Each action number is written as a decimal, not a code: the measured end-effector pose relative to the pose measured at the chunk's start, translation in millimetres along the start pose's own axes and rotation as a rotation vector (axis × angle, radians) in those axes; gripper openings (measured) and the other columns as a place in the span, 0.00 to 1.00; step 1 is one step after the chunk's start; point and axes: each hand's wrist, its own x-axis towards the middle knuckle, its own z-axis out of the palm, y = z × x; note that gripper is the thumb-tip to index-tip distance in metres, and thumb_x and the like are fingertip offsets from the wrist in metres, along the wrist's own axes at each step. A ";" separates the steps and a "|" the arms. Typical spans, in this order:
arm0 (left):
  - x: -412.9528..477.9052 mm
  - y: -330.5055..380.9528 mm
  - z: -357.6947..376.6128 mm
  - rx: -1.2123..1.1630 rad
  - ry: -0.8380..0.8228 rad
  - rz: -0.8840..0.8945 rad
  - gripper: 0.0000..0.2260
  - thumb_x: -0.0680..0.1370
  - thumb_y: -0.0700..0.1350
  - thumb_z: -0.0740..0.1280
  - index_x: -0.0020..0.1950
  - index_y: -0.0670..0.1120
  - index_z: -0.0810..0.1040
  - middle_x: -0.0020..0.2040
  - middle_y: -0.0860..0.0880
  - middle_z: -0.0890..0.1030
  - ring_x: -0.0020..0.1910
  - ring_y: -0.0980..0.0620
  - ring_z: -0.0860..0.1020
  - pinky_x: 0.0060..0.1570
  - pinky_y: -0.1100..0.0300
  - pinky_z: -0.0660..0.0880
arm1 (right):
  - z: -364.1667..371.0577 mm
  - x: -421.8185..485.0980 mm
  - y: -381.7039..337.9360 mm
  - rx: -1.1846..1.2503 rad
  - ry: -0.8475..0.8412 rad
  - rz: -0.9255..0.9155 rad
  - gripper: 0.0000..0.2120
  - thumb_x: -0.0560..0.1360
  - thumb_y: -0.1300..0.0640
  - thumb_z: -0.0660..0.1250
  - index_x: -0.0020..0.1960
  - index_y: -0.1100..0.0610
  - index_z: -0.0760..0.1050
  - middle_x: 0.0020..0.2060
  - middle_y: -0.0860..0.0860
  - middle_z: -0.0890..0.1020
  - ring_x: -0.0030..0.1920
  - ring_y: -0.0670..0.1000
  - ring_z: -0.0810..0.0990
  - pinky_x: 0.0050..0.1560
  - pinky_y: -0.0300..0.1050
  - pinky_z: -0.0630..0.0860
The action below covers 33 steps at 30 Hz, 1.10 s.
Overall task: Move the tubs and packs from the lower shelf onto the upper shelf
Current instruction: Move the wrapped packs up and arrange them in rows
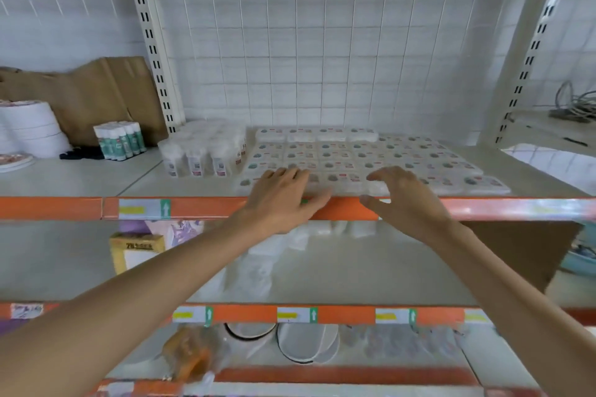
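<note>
Several flat white packs (361,156) lie in rows on the upper shelf (200,185), with a cluster of clear tubs (203,155) to their left. My left hand (283,196) rests with straight fingers on the front row of packs, at the shelf's orange edge. My right hand (403,196) hovers just right of it over the same front row, fingers spread and relaxed, holding nothing. On the lower shelf (371,271) a few white packs (309,235) sit far back, partly hidden by my arms.
A yellow box (135,251) stands on the lower shelf at left. Glue sticks (121,140), tape rolls (29,129) and cardboard (106,93) fill the upper left bay. A brown cardboard sheet (532,251) leans at the lower right. Bowls (306,345) sit below.
</note>
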 end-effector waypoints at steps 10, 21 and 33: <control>-77.3 7.0 18.6 -0.050 0.082 -0.041 0.35 0.74 0.67 0.44 0.66 0.46 0.72 0.66 0.49 0.75 0.65 0.47 0.72 0.62 0.53 0.66 | 33.8 -81.3 -13.5 0.046 0.097 -0.023 0.15 0.76 0.49 0.67 0.62 0.51 0.75 0.60 0.48 0.77 0.63 0.52 0.73 0.59 0.47 0.70; -131.0 1.8 127.0 -0.100 -0.130 -0.177 0.37 0.73 0.64 0.44 0.69 0.42 0.73 0.71 0.44 0.72 0.69 0.44 0.71 0.66 0.50 0.67 | 138.8 -87.8 4.7 0.002 -0.292 0.032 0.19 0.78 0.48 0.63 0.68 0.50 0.69 0.67 0.47 0.72 0.67 0.50 0.69 0.63 0.44 0.65; -117.5 -63.7 252.3 -0.118 -0.320 -0.333 0.25 0.82 0.55 0.58 0.76 0.44 0.62 0.79 0.45 0.59 0.76 0.46 0.59 0.71 0.55 0.57 | 272.0 18.8 -4.7 0.403 -0.215 0.115 0.19 0.74 0.52 0.69 0.65 0.50 0.73 0.62 0.53 0.75 0.63 0.55 0.75 0.59 0.51 0.75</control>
